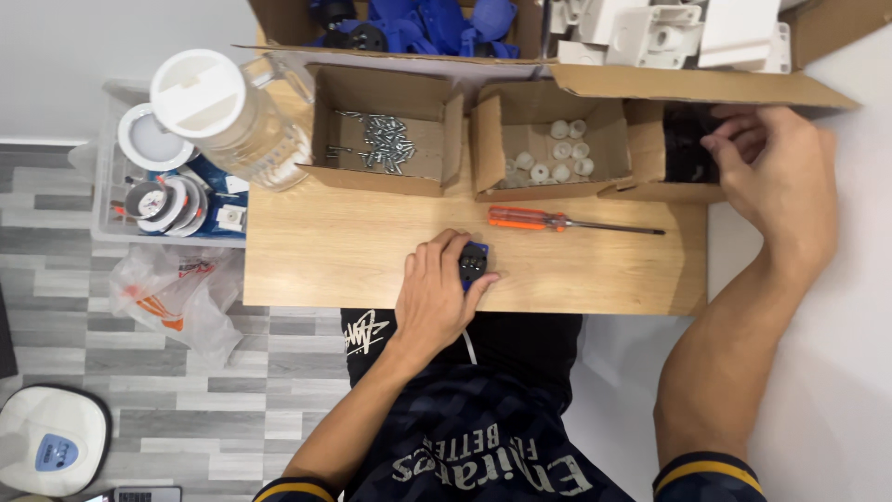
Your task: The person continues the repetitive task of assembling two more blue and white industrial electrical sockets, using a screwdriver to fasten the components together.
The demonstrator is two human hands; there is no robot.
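My left hand (437,293) rests on the front of the wooden table (316,242), fingers closed around a small blue plastic part (473,263). My right hand (776,181) reaches into a small cardboard box (646,153) at the right that holds black pieces (688,144); its fingertips are among them, and I cannot tell whether it grips one. An orange-handled screwdriver (539,219) lies on the table between the two hands.
Behind stand an open box of metal screws (386,139) and a box of small white caps (557,153). Larger cartons at the back hold blue parts (418,23) and white parts (669,28). A clear plastic jug (232,112) stands at the left corner, beside a bin of tape rolls (167,200).
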